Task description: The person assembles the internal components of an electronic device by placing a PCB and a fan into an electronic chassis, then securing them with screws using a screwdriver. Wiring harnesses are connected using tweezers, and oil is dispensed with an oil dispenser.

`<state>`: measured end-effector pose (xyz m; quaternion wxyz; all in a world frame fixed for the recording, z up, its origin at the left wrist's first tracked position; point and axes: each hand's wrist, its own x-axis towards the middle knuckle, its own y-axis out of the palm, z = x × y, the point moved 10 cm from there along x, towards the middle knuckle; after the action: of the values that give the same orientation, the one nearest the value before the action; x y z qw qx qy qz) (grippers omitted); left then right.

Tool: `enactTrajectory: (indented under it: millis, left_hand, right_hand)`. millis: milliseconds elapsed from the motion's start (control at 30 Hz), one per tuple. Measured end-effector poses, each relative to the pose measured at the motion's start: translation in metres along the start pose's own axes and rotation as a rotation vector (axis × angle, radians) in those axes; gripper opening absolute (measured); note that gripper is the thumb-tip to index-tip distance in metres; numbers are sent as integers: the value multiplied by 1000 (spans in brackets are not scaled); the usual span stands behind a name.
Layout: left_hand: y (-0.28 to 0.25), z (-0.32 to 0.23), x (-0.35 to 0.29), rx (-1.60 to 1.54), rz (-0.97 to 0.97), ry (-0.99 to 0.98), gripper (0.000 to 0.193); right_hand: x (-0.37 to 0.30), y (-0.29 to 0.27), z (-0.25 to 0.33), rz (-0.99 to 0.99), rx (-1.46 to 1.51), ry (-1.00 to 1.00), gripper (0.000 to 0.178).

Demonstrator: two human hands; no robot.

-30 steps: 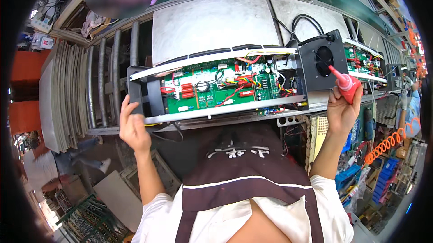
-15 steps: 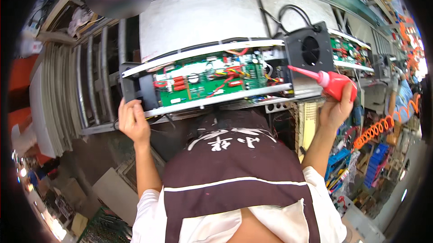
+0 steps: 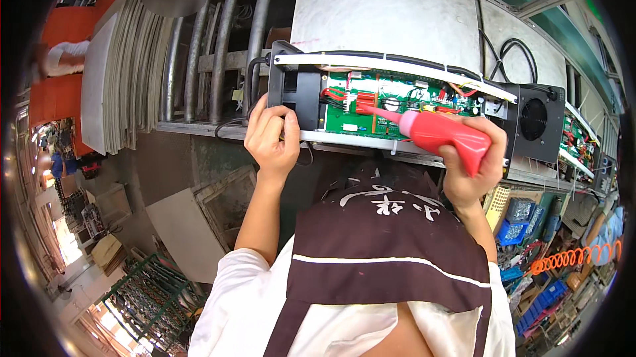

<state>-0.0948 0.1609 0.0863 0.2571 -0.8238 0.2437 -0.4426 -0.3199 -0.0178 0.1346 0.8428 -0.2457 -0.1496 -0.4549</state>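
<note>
My right hand (image 3: 476,158) is wrapped round a red squeeze bottle (image 3: 442,137) with a pink collar and a long thin nozzle. The nozzle points left over the green circuit board (image 3: 361,125), its tip close to a group of red-sleeved parts (image 3: 363,102). I cannot tell whether the tip touches them. The board sits in a long open metal chassis (image 3: 351,137) with white rails and dark end plates. With curled fingers, my left hand (image 3: 274,136) grips the chassis's left end, beside a black block (image 3: 307,101).
The chassis lies across a roller conveyor (image 3: 226,52) with a white board (image 3: 391,9) behind it. Right of it stands a fan plate (image 3: 534,118), with a second chassis (image 3: 578,142) beyond. Stacked panels (image 3: 126,79) stand at left. An orange coiled hose (image 3: 573,256) hangs at right, above blue bins (image 3: 540,307).
The red bottle has moved left and down, from beside the fan plate to over the board's left part. The whole scene has shifted right in view; my left hand stays at the chassis's end.
</note>
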Motion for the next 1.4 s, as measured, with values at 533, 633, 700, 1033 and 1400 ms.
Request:
enactTrajectory:
  millis: [533,633,700,1033,1400]
  left_hand:
    - [0,-3,4,-14,-1,15,21]
    - [1,-3,3,-16,-11,29,20]
    - [1,-3,3,-3,0,21,18]
    - [1,-5,3,-1,5,52,15]
    - [2,-4,3,25,5,24,15]
  right_hand:
    - [-1,43,-5,3,-191,-86,53]
    - [-3,39,-5,-46,-181,-88,49]
    - [2,35,-5,-41,-218,-35,48]
    - [-9,25,-15,-65,-217,43,45]
    - [-23,34,-5,-72,-165,-46,48]
